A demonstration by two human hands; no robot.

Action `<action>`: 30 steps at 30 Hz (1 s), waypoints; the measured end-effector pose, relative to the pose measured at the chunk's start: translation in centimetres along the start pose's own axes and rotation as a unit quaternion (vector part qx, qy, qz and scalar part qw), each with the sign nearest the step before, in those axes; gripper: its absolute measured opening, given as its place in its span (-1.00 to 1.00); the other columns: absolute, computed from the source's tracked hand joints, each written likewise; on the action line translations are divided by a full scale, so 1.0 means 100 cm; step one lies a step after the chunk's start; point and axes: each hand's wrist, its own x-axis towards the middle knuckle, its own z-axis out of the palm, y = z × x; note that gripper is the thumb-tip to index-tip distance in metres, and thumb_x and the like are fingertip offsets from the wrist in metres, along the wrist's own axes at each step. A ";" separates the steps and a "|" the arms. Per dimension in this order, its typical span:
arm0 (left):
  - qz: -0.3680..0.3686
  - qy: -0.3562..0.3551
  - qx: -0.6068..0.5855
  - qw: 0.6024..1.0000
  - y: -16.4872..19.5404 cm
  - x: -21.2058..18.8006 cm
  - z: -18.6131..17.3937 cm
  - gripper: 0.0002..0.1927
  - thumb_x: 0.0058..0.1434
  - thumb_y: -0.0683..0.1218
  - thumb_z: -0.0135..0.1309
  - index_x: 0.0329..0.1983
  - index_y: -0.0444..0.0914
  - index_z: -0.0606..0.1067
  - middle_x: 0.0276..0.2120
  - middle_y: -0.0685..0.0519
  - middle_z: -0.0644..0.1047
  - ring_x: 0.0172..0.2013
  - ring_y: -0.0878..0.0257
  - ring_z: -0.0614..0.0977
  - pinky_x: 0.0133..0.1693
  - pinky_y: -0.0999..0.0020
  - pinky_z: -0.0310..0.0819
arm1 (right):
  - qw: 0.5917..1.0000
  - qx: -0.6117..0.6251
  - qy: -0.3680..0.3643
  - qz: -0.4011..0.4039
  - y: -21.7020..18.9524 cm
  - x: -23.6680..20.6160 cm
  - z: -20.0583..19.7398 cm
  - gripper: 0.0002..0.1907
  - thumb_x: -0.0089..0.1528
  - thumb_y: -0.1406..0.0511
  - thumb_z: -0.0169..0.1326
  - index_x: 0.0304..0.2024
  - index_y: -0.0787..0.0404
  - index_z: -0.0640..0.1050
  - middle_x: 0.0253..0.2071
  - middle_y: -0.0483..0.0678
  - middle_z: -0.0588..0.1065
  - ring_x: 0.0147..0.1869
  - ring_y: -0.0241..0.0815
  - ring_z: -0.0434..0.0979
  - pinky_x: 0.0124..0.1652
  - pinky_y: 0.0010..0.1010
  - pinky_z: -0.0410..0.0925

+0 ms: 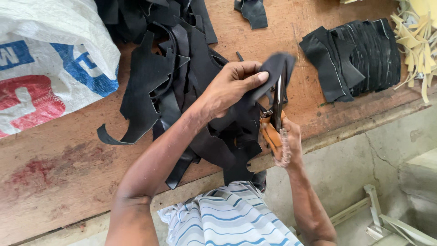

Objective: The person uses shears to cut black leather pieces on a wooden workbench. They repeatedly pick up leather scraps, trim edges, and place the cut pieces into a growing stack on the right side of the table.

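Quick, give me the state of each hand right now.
Left hand: closed, pinching a black leather-like scrap piece.
Right hand: closed around orange-handled metal scissors, blades at the scrap.

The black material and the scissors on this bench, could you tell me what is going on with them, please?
A person is cutting a piece of black sheet material with orange-handled scissors. The left hand holds the piece up over the wooden table, while the right hand grips the scissors, blades pointing up along the piece's edge. Under the hands lies a loose heap of black offcuts. A neater stack of cut black pieces sits to the right, beside pale yellow strips. A white woven sack rests at the left.
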 end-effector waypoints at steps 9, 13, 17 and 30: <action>0.061 -0.075 0.294 0.951 0.050 -0.014 -0.003 -0.78 0.31 -0.12 0.17 -0.07 -0.31 0.67 -0.45 0.21 0.60 -0.45 0.50 0.46 -0.41 0.52 0.40 | 0.993 -0.090 -0.079 0.005 -0.029 -0.002 -0.020 -0.79 0.22 0.40 0.17 -0.09 0.31 0.56 -0.33 -0.16 0.48 -0.29 -0.45 0.42 -0.31 -0.61 0.32; 0.058 -0.091 0.329 0.938 0.056 -0.014 -0.003 -0.76 0.28 -0.08 0.21 -0.06 -0.31 0.66 -0.41 0.20 0.66 -0.41 0.51 0.55 -0.32 0.54 0.50 | 0.996 -0.030 -0.087 -0.003 -0.019 -0.007 -0.017 -0.80 0.23 0.38 0.15 -0.09 0.31 0.57 -0.39 -0.13 0.50 -0.40 -0.40 0.45 -0.40 -0.58 0.34; 0.023 -0.089 0.321 0.943 0.048 -0.012 -0.011 -0.74 0.25 -0.07 0.23 -0.10 -0.33 0.66 -0.43 0.17 0.65 -0.43 0.48 0.55 -0.35 0.53 0.48 | 0.995 0.039 -0.093 -0.006 -0.004 -0.011 -0.014 -0.84 0.30 0.36 0.08 -0.15 0.32 0.62 -0.48 -0.11 0.50 -0.51 -0.36 0.41 -0.52 -0.56 0.25; 0.020 -0.024 0.116 0.993 0.034 -0.018 -0.009 -0.73 0.41 -0.17 0.11 0.13 -0.36 0.52 -0.30 0.11 0.56 -0.39 0.46 0.56 -0.32 0.50 0.58 | 0.972 0.225 0.070 -0.001 0.061 -0.009 -0.040 -0.64 0.41 0.22 -0.07 -0.02 0.45 0.51 -0.31 0.09 0.55 -0.48 -0.19 0.56 -0.56 -0.42 0.44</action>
